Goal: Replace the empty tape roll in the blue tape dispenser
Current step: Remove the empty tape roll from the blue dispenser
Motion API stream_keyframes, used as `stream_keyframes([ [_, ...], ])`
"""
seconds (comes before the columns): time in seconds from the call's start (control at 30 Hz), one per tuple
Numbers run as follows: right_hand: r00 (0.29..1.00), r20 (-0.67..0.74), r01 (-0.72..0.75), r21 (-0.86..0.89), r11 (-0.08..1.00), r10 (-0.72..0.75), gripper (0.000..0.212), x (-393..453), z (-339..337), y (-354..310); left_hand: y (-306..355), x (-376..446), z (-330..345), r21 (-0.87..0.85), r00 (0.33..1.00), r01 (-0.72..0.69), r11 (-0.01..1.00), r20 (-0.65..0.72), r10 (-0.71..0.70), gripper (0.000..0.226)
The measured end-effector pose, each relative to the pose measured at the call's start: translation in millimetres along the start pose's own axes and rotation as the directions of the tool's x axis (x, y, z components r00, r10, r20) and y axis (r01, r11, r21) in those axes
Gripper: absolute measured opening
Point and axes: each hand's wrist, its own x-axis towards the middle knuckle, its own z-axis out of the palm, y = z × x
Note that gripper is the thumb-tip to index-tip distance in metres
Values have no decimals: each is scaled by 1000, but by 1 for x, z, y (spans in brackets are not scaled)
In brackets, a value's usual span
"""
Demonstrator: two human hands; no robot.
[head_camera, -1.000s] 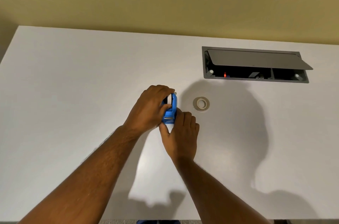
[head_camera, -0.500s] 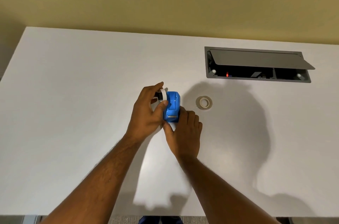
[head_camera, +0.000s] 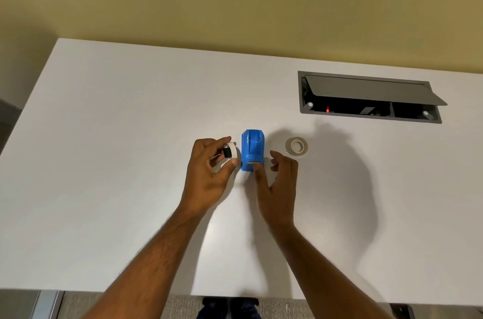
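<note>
The blue tape dispenser [head_camera: 252,152] stands on the white table [head_camera: 130,135], its cutter end toward me. My left hand [head_camera: 209,177] is just left of it, pinching the empty white roll with its black hub [head_camera: 230,152] between thumb and fingers. My right hand [head_camera: 277,183] rests at the dispenser's near right, fingers spread, one fingertip touching the cutter end. A fresh clear tape roll [head_camera: 296,146] lies flat on the table to the right of the dispenser.
A grey cable hatch [head_camera: 371,95] with its lid propped open is set into the table at the back right. A yellow wall runs behind the table. The table's near edge is below my forearms.
My left hand has pulled the empty roll out of the dispenser and moved it left. My right hand has let go of the dispenser, which now stands free on the table.
</note>
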Motion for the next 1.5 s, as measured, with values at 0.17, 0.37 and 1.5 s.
stream_keyframes([
  [0.17, 999, 42, 22, 136, 991, -27, 22, -2, 1, -35, 2, -9, -6, -32, 999, 43, 999, 6, -43, 46],
  [0.37, 951, 279, -209, 252, 945, 136, 22, 1, 4, -63, 5, -11, -10, -29, 1000, 17, 999, 11, -16, 43],
  [1.5, 949, 253, -249, 237, 939, 188, 19, 5, 2, -69, 15, -8, -21, -104, 994, 32, 994, 104, -21, 47],
])
